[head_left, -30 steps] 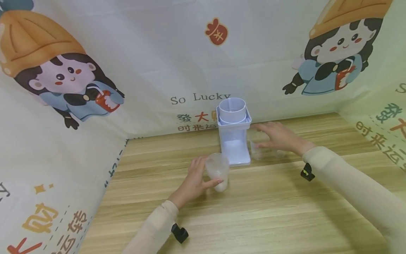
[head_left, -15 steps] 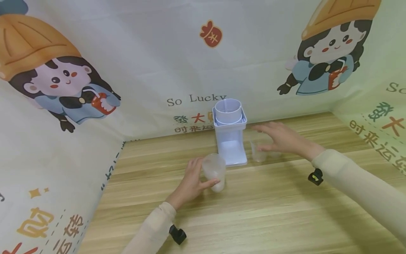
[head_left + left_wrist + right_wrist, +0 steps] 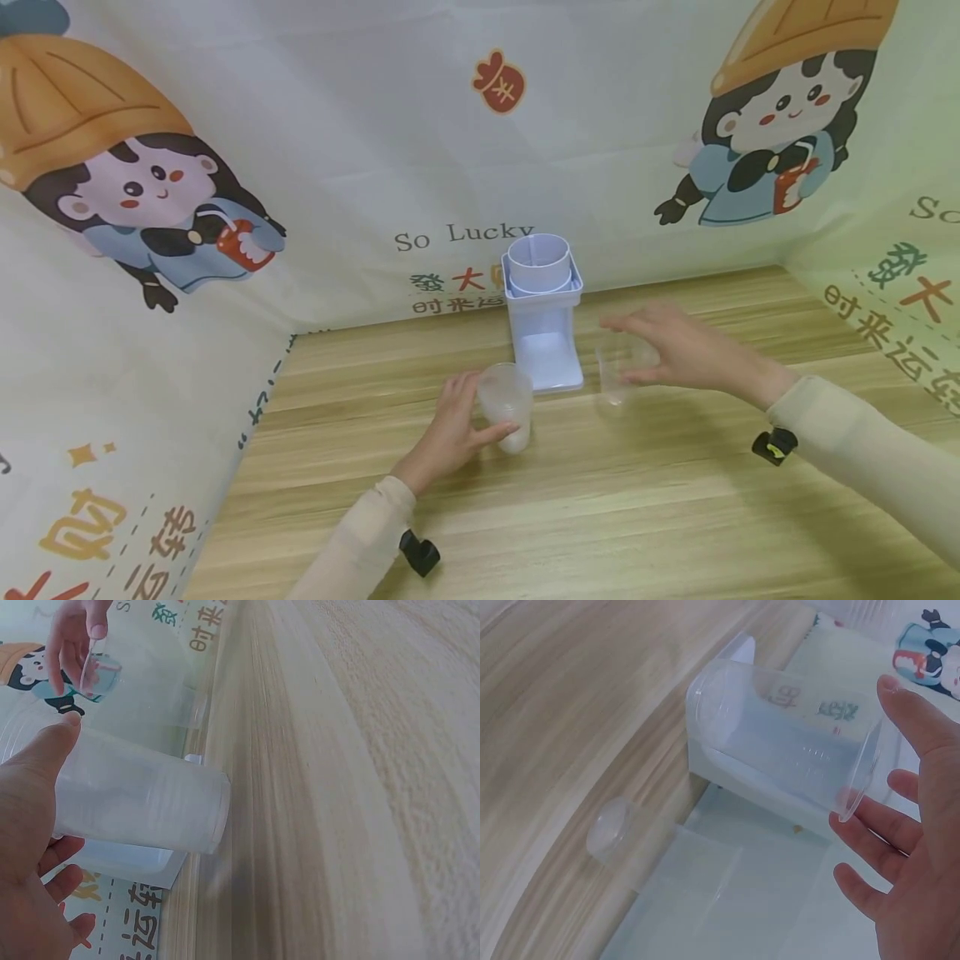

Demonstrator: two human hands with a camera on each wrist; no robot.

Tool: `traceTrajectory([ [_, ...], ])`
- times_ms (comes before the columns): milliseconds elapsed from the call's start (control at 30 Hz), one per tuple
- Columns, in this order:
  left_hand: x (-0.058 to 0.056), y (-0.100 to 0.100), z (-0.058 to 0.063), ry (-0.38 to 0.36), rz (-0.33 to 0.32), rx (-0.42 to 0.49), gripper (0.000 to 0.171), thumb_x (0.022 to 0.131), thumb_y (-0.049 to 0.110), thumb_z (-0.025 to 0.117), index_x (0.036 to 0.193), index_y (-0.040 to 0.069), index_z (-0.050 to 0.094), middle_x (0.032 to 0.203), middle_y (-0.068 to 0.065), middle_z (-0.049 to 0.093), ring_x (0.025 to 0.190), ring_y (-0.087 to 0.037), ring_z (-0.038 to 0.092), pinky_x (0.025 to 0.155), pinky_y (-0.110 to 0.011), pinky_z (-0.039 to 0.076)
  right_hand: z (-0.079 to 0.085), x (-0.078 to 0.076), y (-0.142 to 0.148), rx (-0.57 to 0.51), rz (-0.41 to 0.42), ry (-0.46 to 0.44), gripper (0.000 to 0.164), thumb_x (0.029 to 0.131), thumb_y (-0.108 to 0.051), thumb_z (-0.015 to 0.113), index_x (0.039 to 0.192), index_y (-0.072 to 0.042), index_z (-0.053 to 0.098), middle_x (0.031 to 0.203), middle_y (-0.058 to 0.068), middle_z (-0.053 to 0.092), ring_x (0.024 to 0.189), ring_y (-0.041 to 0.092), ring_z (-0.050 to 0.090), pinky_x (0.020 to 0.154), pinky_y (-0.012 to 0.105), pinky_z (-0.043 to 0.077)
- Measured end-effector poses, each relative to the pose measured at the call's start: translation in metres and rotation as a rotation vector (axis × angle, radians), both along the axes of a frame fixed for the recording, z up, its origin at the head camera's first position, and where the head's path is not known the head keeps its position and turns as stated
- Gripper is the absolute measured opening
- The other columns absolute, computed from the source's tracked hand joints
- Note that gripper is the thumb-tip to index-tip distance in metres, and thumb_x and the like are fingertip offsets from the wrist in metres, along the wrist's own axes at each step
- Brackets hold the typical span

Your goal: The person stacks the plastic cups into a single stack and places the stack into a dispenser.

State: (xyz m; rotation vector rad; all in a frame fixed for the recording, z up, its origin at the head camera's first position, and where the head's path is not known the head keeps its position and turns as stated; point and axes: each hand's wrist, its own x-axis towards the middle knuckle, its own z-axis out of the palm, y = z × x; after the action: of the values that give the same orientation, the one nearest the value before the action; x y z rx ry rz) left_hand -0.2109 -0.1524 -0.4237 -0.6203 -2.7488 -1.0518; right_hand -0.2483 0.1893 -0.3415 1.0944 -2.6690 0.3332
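Observation:
In the head view, my left hand (image 3: 452,432) holds a stack of clear plastic cups (image 3: 507,407) upright in front of the lavender-white stand (image 3: 545,290), thumb and fingers on opposite sides. My right hand (image 3: 686,350), right of the stand, holds a single clear plastic cup (image 3: 795,735) by its rim between thumb and fingers. Another clear cup (image 3: 679,851) stands on the table behind it, best seen in the right wrist view. The stack's lower end (image 3: 214,814) is close to the table in the left wrist view; whether it touches cannot be told.
The stand has a round collar (image 3: 540,262) on top and a flat base. It stands on the wood-grain table (image 3: 570,508) near the printed cloth backdrop (image 3: 375,150), which rises at the back and sides.
My right hand has drawn the single cup away from the stand, toward me and slightly right. My left hand keeps holding the stack in nearly the same spot.

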Motion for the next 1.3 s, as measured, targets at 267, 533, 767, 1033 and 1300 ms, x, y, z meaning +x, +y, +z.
traceTrajectory([
  [267,0.001,0.0,-0.001,-0.002,-0.005,0.003,0.082,0.079,0.035,0.083,0.144,0.008,0.042,0.14,-0.015,0.05,0.133,-0.035,0.037,0.109,-0.057,0.038,0.011,0.006,-0.007,-0.02,0.06,0.052,0.074,0.08,-0.041,0.08,0.14,-0.007,0.053,0.131,0.014,0.065,0.118,0.035,0.062,0.103,0.057,0.045],
  [533,0.002,0.001,0.0,-0.009,-0.009,-0.005,0.083,0.079,0.037,0.082,0.146,0.009,0.04,0.141,-0.014,0.05,0.133,-0.035,0.037,0.108,-0.057,0.039,0.032,0.011,-0.023,-0.038,0.109,0.09,0.074,0.076,-0.044,0.082,0.137,-0.009,0.056,0.122,0.009,0.069,0.103,0.027,0.064,0.091,0.049,0.052],
  [767,0.001,0.001,-0.002,0.006,-0.015,-0.01,0.083,0.079,0.038,0.082,0.145,0.009,0.041,0.138,-0.013,0.051,0.131,-0.034,0.038,0.108,-0.056,0.039,0.053,0.012,-0.041,-0.034,0.149,0.08,0.072,0.079,-0.045,0.08,0.139,-0.013,0.055,0.126,0.011,0.068,0.111,0.031,0.064,0.096,0.051,0.052],
  [1033,0.0,0.001,-0.002,0.021,-0.023,-0.013,0.082,0.08,0.038,0.081,0.145,0.009,0.041,0.138,-0.012,0.052,0.131,-0.033,0.038,0.108,-0.055,0.037,0.078,0.007,-0.066,-0.064,0.216,0.062,0.072,0.081,-0.045,0.079,0.14,-0.013,0.054,0.133,0.008,0.065,0.117,0.028,0.062,0.099,0.047,0.051],
  [1300,-0.002,-0.001,0.0,0.017,-0.04,-0.008,0.08,0.081,0.035,0.081,0.146,0.011,0.039,0.141,-0.012,0.05,0.131,-0.032,0.038,0.11,-0.053,0.035,0.081,0.0,-0.103,-0.058,0.301,0.059,0.069,0.083,-0.047,0.076,0.14,-0.014,0.055,0.136,0.002,0.064,0.12,0.023,0.062,0.1,0.044,0.051],
])
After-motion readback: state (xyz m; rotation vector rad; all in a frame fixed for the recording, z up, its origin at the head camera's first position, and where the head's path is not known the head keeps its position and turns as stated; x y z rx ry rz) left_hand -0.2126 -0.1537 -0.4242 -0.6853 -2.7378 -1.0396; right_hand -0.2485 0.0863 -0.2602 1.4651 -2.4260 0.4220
